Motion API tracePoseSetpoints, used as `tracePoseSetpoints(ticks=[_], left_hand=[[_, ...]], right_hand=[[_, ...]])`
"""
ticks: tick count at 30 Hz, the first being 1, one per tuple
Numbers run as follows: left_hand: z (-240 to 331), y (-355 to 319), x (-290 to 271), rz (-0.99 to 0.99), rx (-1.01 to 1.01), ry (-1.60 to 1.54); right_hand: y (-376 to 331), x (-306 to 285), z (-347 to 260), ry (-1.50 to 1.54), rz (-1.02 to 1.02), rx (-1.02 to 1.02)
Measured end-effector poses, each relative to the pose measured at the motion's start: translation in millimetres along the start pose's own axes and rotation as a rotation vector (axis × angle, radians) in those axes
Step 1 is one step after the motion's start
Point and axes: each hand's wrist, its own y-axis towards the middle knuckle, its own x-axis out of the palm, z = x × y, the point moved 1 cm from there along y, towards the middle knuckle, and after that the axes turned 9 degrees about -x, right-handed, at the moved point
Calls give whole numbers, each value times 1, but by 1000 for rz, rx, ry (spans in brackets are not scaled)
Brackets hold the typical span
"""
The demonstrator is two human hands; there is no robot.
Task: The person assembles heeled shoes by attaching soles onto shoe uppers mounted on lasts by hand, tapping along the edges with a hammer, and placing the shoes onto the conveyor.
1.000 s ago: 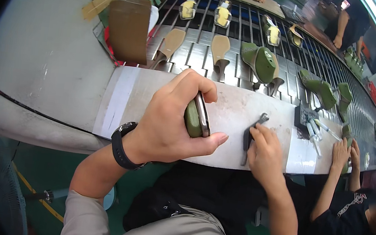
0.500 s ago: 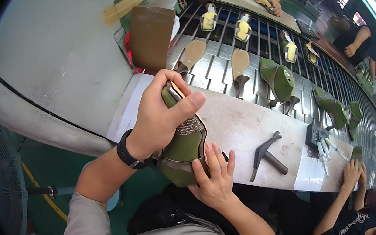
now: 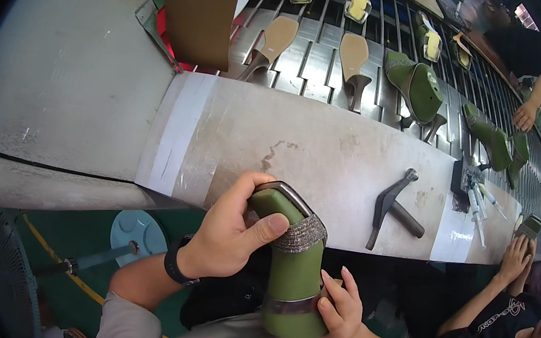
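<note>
A shoe on a green last is held between my two hands, close to my body at the front edge of the bench. It has a glittery band over the forefoot, a dark strap near the heel end and a dark-edged sole. My left hand wraps round the toe end, thumb on top near the glittery band. At the heel end, my right hand grips the side of the shoe, its fingers partly behind it. A hammer with a dark handle lies on the bench to the right.
Beyond the bench runs a metal conveyor carrying tan heeled soles, green lasts and yellow-filled pieces. A black holder with white slim tubes stands at right. A co-worker's hands hold another green last. A brown board stands far left.
The shoe has come down and closer to my body, turned so its upper faces me more. Both hands moved with it, keeping hold. The view has tilted downward.
</note>
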Motion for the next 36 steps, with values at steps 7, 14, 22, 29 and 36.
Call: tracePoseSetpoints(ticks=[7, 14, 22, 29, 36], left_hand=[[-17, -12, 10, -18, -51, -36], [-19, -8, 5, 5, -108, -38], [-36, 24, -22, 135, 29, 7], [-35, 29, -23, 46, 226, 493], [-12, 66, -39, -44, 253, 575]], right_hand=[[-18, -4, -7, 44, -5, 46], [1, -9, -1, 230, 41, 118], [150, -11, 90, 1114, 705, 678], [266, 44, 263, 273, 407, 743], [264, -45, 244, -195, 316, 397]])
